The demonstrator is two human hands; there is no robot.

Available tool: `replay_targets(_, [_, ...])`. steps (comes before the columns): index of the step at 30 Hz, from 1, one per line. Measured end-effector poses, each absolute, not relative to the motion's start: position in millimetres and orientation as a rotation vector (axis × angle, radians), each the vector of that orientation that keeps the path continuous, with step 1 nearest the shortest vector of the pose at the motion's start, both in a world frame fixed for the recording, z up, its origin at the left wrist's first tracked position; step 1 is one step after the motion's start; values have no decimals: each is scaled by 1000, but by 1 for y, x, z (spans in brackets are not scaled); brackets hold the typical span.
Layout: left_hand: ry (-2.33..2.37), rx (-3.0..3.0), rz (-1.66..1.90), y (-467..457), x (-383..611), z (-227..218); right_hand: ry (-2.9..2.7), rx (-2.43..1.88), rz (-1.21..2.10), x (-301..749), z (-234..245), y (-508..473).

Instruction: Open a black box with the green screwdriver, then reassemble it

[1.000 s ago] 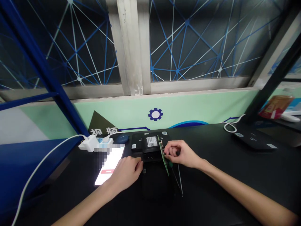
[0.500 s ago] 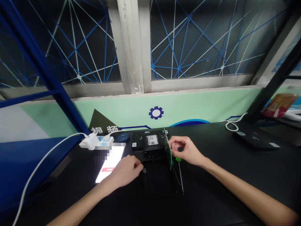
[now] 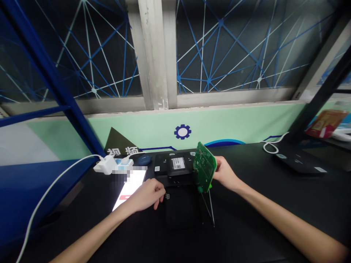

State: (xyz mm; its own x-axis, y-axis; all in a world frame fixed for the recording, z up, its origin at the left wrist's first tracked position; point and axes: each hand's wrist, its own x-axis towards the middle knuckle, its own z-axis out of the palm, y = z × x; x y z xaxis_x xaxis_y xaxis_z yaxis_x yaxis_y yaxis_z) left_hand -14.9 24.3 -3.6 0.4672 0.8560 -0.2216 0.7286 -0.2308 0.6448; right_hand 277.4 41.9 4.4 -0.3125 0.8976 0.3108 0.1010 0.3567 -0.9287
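Note:
My right hand (image 3: 225,173) grips a green circuit board (image 3: 204,166) by its right edge and holds it upright above the black table (image 3: 260,204), its flat face turned toward me. Behind the board lies a black device casing (image 3: 171,166) with a white label. My left hand (image 3: 148,194) rests on the table with fingers curled, touching the casing's front left edge beside a lit phone (image 3: 128,187). Two thin screwdrivers (image 3: 208,208) with green handles lie just below the board.
A white charger and power strip (image 3: 112,164) with a white cable sit at the back left, next to a dark blue round object (image 3: 144,159). A blue shelf frame (image 3: 55,91) stands on the left. A black flat device (image 3: 297,159) and white cable lie at the right.
My right hand has lifted the green board off the casing and turned it from edge-on to face me. My left hand stayed at the casing's edge.

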Motion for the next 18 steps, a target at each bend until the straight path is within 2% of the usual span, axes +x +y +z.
replay_targets(18, [1352,1940,208,25,-14,0,-1446,-828,1288,279,-5,43])
